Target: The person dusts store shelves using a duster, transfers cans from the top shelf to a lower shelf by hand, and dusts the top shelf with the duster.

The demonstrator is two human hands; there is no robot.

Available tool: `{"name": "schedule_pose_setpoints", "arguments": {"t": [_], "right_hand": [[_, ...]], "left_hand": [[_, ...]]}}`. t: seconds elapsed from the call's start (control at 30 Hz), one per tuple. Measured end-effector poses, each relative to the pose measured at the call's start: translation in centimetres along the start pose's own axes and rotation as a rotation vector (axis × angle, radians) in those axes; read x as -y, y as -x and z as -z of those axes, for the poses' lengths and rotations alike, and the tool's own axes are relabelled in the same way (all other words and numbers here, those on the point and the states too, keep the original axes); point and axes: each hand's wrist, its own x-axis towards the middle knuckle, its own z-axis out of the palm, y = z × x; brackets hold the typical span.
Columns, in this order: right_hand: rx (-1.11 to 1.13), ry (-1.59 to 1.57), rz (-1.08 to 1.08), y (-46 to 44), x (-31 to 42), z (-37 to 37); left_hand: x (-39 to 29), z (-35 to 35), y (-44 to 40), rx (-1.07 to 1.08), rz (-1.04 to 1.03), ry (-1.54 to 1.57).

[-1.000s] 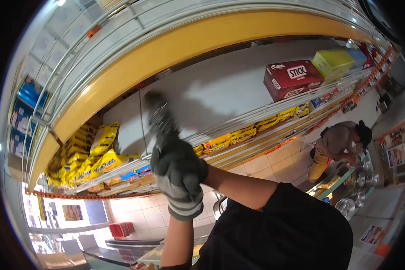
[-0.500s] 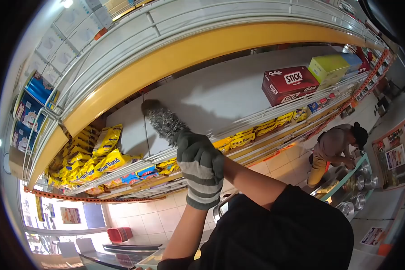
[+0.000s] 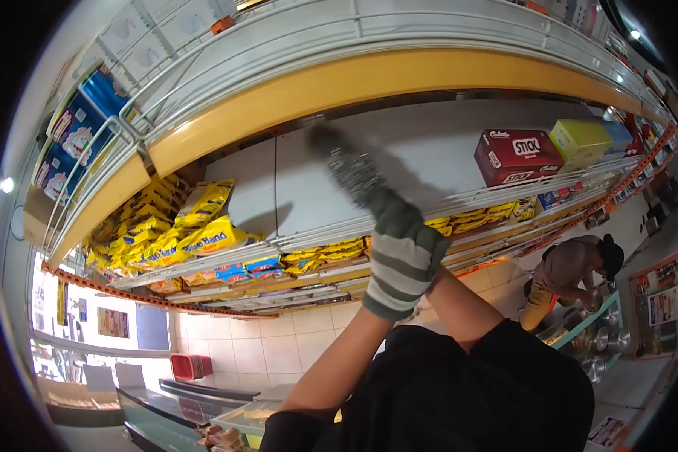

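My left hand (image 3: pixel 401 264), in a grey-and-white striped glove with dark fingers, is closed around the lower end of a duster (image 3: pixel 356 175). The duster has a fluffy grey head, slightly blurred, that slants up and left over a pale shelf (image 3: pixel 422 139). Its darker tip is near the yellow front edge of the shelf above. From the right, my right forearm (image 3: pixel 465 305) meets the left hand, and my right hand is hidden behind it. Yellow Blue Band packets (image 3: pixel 203 237) lie left of the duster, and a dark red Stick box (image 3: pixel 517 154) sits to its right.
White wire rails (image 3: pixel 316 230) run along the shelf front. A yellow-green box (image 3: pixel 580 143) stands beside the red one. Another person (image 3: pixel 569 275) bends over a glass counter at the right. Red baskets (image 3: pixel 191 367) stand on the tiled floor at lower left.
The view has shifted, so the shelf contents sit farther right. My hands and the duster have moved rightward along the shelf, away from the yellow packets and closer to the red box.
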Motion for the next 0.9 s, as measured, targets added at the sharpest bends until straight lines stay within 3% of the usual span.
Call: {"name": "schedule_pose_setpoints", "arguments": {"t": [0.07, 0.13, 0.23, 0.27, 0.3, 0.37, 0.6, 0.67, 0.73, 0.9], "right_hand": [[0.010, 0.137, -0.069, 0.3, -3.7, 0.7], [0.004, 0.168, -0.142, 0.8, -6.3, 0.8], [-0.055, -0.031, -0.163, 1.1, -3.3, -0.4], [-0.081, -0.121, -0.142, 0.9, -1.6, -1.0], [-0.079, -0.151, -0.120, 0.8, -0.2, -1.0], [-0.054, -0.116, -0.077, 0.8, 1.2, -0.1], [-0.041, 0.130, -0.239, 1.0, -2.4, 2.3], [-0.071, -0.075, -0.208, -0.3, -1.4, 0.6], [-0.080, -0.349, -0.160, -1.6, -0.7, -1.5], [-0.134, -0.653, -0.311, -5.4, 2.3, 0.3]], "left_hand": [[1.0, 0.1, -0.6, -0.134, -0.001, 0.260], [4.2, -0.6, 1.1, -0.066, 0.062, 0.371], [2.6, 0.1, 2.0, -0.102, -0.013, 0.185], [1.0, -0.6, 1.6, -0.042, 0.306, 0.222], [-0.8, 0.8, 0.5, 0.023, 0.149, 0.090], [-2.5, 1.1, 0.0, 0.089, 0.030, 0.023], [0.5, -0.5, 0.3, -0.069, -0.097, 0.323], [-1.6, 1.1, 0.2, -0.017, 0.080, 0.135], [-3.1, 2.5, 0.3, -0.025, -0.009, 0.113], [-3.6, 5.6, -1.4, 0.010, -0.136, 0.200]]}}
